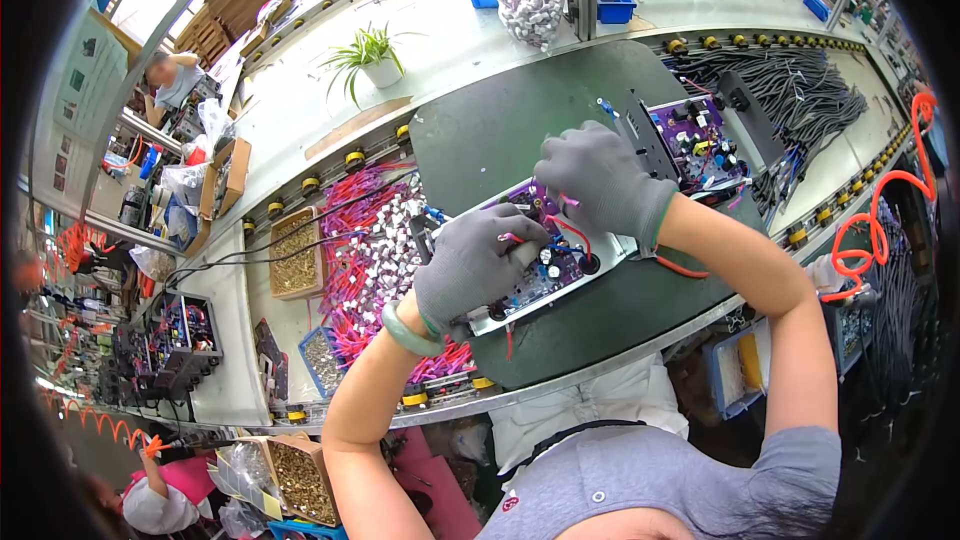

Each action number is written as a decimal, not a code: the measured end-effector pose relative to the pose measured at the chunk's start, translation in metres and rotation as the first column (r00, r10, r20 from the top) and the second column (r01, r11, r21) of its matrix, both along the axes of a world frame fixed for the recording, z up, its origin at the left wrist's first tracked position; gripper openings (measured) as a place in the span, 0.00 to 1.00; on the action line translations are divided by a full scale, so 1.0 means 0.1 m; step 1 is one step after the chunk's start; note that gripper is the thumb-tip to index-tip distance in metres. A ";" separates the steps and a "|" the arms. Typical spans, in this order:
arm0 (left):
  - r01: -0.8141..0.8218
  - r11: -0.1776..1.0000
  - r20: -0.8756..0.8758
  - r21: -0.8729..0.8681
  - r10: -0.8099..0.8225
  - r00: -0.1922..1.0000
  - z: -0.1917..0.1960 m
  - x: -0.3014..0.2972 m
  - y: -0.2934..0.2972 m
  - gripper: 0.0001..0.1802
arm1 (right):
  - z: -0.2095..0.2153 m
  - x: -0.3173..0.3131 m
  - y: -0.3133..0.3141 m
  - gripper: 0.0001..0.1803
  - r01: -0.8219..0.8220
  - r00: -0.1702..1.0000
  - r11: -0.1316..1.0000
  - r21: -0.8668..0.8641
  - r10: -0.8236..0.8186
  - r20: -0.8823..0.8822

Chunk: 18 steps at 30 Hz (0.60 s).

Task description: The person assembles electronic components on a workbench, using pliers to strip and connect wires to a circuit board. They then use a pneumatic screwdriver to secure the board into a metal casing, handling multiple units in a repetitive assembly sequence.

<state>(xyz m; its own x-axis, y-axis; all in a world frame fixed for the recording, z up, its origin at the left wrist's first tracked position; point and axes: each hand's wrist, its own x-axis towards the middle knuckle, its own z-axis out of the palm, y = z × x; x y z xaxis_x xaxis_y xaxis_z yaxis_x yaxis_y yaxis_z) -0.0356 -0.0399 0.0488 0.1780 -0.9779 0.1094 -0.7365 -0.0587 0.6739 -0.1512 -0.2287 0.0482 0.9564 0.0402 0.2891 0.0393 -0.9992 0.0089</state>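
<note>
A purple circuit board (535, 285) in a silver metal chassis (612, 250) lies on the dark green mat in front of me. My grey-gloved left hand (480, 265) curls over the board's left part, with a pink wire end showing between its fingers. Above the board's far right part, my gloved right hand (600, 180) is closed. A bit of pink shows beside its fingers, but what they grip is hidden. From the board, a red wire (572, 230) curves down to a round black part (589, 263).
Left of the mat (480, 140) lie heaped pink wires with white connectors (385, 240) and a box of small brass-coloured parts (297, 252). At right are another board unit (700, 140), black cables (800, 90) and a coiled orange hose (880, 180). A potted plant (380, 68) stands beyond.
</note>
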 end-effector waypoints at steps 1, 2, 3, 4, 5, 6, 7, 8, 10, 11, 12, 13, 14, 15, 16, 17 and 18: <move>-0.009 1.000 0.012 -0.004 0.009 1.000 -0.01 0.00 0.01 0.07 | 0.00 0.00 0.00 0.06 -0.057 0.997 0.998 0.035 0.055 0.053; -0.018 1.000 0.024 -0.008 0.018 1.000 -0.01 0.01 0.01 0.07 | -0.01 -0.01 0.00 0.05 -0.116 0.988 0.991 0.067 0.108 0.107; -0.021 1.000 0.035 -0.002 0.021 0.999 0.01 0.03 0.01 0.07 | -0.02 -0.03 0.00 0.05 -0.176 0.974 0.980 0.095 0.159 0.162; -0.022 1.000 0.033 0.002 0.022 0.999 0.00 0.03 0.00 0.07 | 0.05 -0.09 0.01 0.05 -0.180 0.967 0.979 0.097 0.157 0.202; -0.031 1.000 0.028 0.007 0.031 0.999 0.00 0.02 0.00 0.07 | 0.12 -0.14 0.05 0.05 -0.165 0.972 0.982 0.087 0.147 0.183; -0.062 0.997 0.033 0.040 0.061 0.998 -0.01 0.00 -0.01 0.07 | 0.17 -0.18 0.11 0.05 -0.151 0.977 0.986 0.076 0.137 0.164; -0.059 0.997 0.042 0.043 0.057 0.997 0.00 0.00 -0.02 0.07 | 0.18 -0.22 0.16 0.05 -0.129 0.982 0.989 0.069 0.117 0.151; -0.055 0.997 0.051 0.046 0.053 0.997 0.02 -0.01 -0.02 0.07 | 0.15 -0.25 0.20 0.05 -0.155 0.982 0.983 0.095 0.143 0.121; -0.025 1.000 0.025 0.000 0.025 0.999 -0.01 0.01 0.00 0.07 | 0.01 -0.20 0.19 0.05 -0.157 0.983 0.982 0.105 0.145 0.115; -0.015 1.000 0.029 -0.008 0.015 0.999 -0.01 0.01 -0.01 0.07 | -0.03 -0.19 0.18 0.05 -0.157 0.983 0.981 0.109 0.145 0.113; -0.005 1.000 0.033 -0.017 0.006 0.999 -0.02 0.01 -0.03 0.07 | -0.02 -0.17 0.11 0.05 -0.124 0.991 0.987 0.106 0.118 0.061; -0.005 1.000 0.041 -0.025 0.006 0.999 -0.01 0.03 -0.03 0.07 | 0.00 -0.16 0.11 0.05 -0.141 0.990 0.984 0.113 0.136 0.049; -0.023 1.000 0.003 0.000 0.023 1.000 -0.01 0.02 -0.02 0.08 | 0.01 -0.14 0.11 0.06 -0.158 0.987 0.980 0.120 0.154 0.036; -0.060 0.998 -0.074 -0.011 0.059 0.996 -0.06 0.03 0.00 0.08 | 0.02 -0.14 0.11 0.06 -0.175 0.985 0.976 0.127 0.173 0.024; -0.098 0.995 -0.153 -0.025 0.093 0.984 -0.11 0.03 0.01 0.08 | 0.01 -0.16 0.11 0.06 -0.179 0.984 0.967 0.180 0.177 0.023; -0.136 0.990 -0.231 -0.037 0.124 0.965 -0.14 0.03 0.02 0.08 | 0.02 -0.18 0.12 0.06 -0.183 0.983 0.969 0.163 0.180 0.035; -0.163 0.987 -0.248 0.003 0.158 0.956 -0.15 0.04 0.02 0.09 | 0.04 -0.19 0.13 0.06 -0.187 0.982 0.971 0.146 0.182 0.048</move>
<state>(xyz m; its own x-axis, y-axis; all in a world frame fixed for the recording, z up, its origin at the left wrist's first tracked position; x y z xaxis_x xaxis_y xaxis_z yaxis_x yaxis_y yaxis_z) -0.0317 -0.0380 0.0339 0.3560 -0.9326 0.0589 -0.5291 -0.1492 0.8353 -0.1705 -0.2157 0.0521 0.9261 0.1691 0.3374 0.2254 -0.9648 -0.1351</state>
